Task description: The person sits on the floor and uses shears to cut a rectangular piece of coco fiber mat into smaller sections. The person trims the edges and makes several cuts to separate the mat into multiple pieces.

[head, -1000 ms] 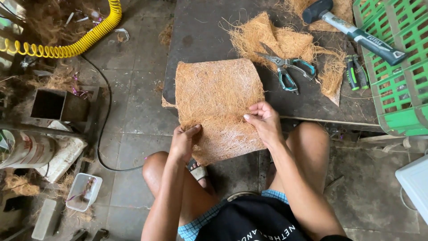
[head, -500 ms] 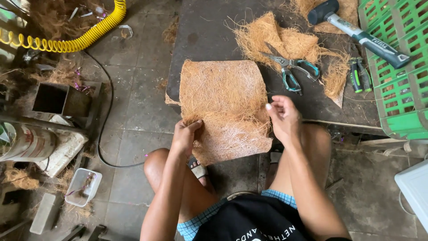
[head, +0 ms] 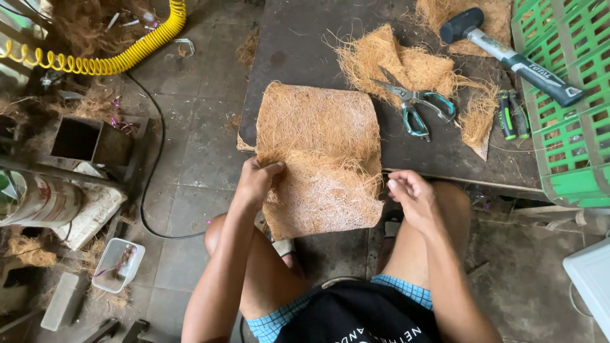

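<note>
Coir sheet half on the board, near edge over the knees; left hand pinches its left edge, right hand loose, just off the right edge. Step: handling the sheet; next needs a right-side regrip

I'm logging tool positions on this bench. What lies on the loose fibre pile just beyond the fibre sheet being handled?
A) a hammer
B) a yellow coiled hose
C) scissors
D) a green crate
C: the scissors with teal handles lie on the fibre pile, just past the far edge of the sheet; the hammer lies farther right, its handle over the green crate.
</note>
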